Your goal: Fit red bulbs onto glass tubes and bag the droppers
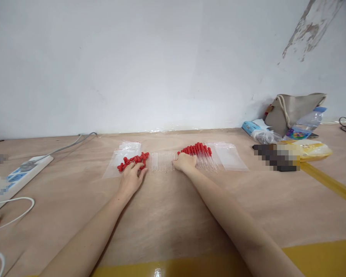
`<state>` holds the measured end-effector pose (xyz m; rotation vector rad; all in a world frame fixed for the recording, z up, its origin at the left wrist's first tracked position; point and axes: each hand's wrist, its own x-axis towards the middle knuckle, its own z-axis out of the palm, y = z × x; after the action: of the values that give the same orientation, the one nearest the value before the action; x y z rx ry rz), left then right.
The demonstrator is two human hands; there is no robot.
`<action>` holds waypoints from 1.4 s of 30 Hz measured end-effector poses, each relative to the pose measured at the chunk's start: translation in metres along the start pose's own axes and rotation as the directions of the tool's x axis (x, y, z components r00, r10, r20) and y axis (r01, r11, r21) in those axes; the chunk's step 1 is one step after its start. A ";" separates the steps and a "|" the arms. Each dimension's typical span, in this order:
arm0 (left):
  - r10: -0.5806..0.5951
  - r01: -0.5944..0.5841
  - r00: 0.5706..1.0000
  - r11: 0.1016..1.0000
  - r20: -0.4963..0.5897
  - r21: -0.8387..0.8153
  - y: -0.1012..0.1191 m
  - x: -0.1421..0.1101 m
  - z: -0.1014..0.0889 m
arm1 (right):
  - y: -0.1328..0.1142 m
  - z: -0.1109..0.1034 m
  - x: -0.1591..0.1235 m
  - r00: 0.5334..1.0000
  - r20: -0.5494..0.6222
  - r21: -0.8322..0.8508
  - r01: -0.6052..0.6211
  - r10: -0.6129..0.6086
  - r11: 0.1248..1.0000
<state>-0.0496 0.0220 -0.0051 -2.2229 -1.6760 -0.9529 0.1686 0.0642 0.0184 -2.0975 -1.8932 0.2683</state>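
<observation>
Red bulbs (137, 158) lie in a loose heap on a clear plastic bag (112, 169), their ends pointing many ways with no shared axis; the left hand (131, 179) reaches over the near side of this heap, its fingers bent and the thumb standing apart from the index finger; whether a fingertip pinches a bulb, I cannot tell.

Clear tubes (163, 161) lie side by side in the middle of the table (161, 219), between the two hands; their long axes run from the person towards the wall (161, 69), nearly parallel; the right hand (185, 162) is at the right end of this row, fingers curled inward; the fingertips are partly hidden, so I cannot tell whether they are clamped on a tube.

Just right of that hand, red-topped droppers (201, 150) lie in a fanned row; their bulbs point towards the wall, their clear stems run back towards the person, slanting rightward; a flat plastic pouch (232, 157) lies beside them.
</observation>
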 end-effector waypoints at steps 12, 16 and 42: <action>-0.071 0.053 0.992 0.985 0.107 0.165 0.018 0.001 -0.012 | 0.032 -0.020 -0.032 0.972 -0.136 0.153 0.210 -0.190 0.966; -0.052 0.047 0.997 0.996 0.055 0.073 0.041 -0.007 -0.021 | 0.064 -0.022 -0.047 0.884 -0.227 0.276 0.462 -0.410 0.843; 0.243 -0.156 0.947 0.921 0.210 -0.357 0.080 -0.021 -0.009 | 0.078 -0.010 -0.089 0.702 -0.267 0.086 0.699 -0.660 0.710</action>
<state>0.0172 -0.0265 0.0070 -2.7841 -1.4188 -1.0026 0.2347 -0.0321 -0.0050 -1.1174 -2.2457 0.0262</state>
